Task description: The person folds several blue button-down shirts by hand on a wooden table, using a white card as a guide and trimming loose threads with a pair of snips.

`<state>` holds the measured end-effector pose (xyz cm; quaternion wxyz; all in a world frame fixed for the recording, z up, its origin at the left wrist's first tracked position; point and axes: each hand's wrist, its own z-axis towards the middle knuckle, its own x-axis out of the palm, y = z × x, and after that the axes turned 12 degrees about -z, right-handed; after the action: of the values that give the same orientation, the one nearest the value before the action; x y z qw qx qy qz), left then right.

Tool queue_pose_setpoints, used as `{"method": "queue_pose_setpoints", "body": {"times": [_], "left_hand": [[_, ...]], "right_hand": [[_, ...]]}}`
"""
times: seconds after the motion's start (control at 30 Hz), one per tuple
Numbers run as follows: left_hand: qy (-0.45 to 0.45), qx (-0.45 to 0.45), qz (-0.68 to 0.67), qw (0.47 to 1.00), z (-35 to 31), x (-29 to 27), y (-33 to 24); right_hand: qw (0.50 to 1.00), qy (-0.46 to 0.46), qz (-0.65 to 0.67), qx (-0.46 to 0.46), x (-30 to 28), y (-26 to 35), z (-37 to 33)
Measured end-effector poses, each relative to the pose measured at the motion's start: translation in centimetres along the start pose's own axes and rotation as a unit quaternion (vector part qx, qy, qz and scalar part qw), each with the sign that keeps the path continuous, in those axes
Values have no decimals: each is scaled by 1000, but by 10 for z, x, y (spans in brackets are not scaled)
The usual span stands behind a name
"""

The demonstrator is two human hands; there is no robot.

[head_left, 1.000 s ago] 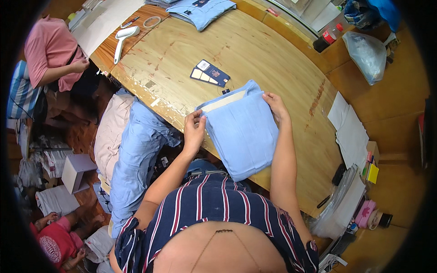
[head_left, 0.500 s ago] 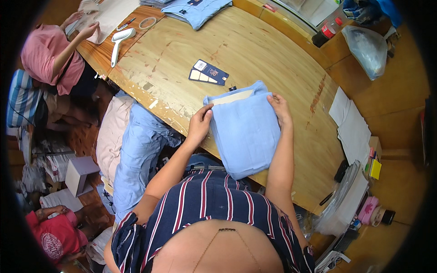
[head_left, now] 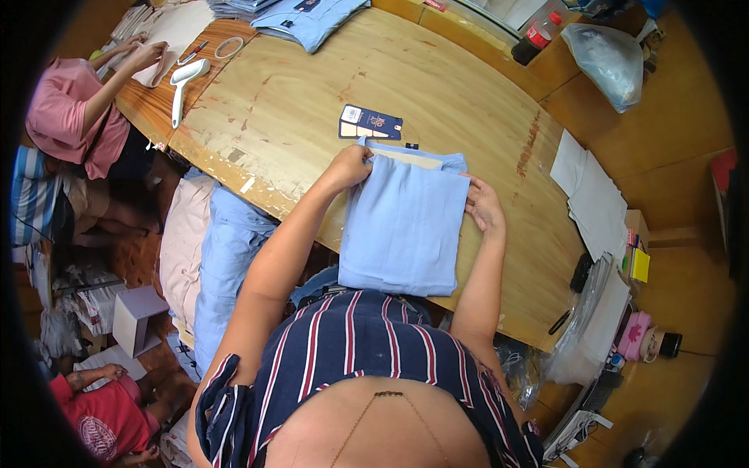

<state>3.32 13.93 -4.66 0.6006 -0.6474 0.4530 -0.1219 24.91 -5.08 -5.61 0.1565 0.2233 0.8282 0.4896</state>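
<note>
The folded light-blue garment [head_left: 402, 226] lies in front of me at the near side of the tabletop [head_left: 312, 101], its near edge close against my striped top [head_left: 351, 335]. A pale layer [head_left: 409, 159] shows along its far opening. To handle this fold well, I'd say I should keep both sides level, hold the far corners lightly and let the front panel lie flat, so no crease sets in.

The garment sits between my hands, mostly nearer to me than they are. My left hand [head_left: 349, 168] pinches its far left corner, fingertips partly hidden by cloth. My right hand [head_left: 485, 204] is at the right edge, just below the far right corner, fingers bent; I can't tell whether it grips or only steadies.

Just beyond lie navy hang tags [head_left: 382, 123]; farther left, a white lint roller [head_left: 183, 86].
</note>
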Motion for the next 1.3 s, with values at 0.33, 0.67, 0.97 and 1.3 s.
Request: {"method": "queue_pose_setpoints", "body": {"times": [0.33,0.67,0.97,1.3], "left_hand": [[-108,14,-94,990,31,-8,31],[-29,-152,-385,910,3,-16,-8],[-140,0,-133,981,13,4,23],[-81,-34,-275,957,4,-3,21]], "right_hand": [[862,-288,-393,-140,27,6,50],[945,-166,-266,-90,6,-2,47],[849,-296,-416,-138,37,9,40],[939,-207,-274,13,-20,-39,-94]]}}
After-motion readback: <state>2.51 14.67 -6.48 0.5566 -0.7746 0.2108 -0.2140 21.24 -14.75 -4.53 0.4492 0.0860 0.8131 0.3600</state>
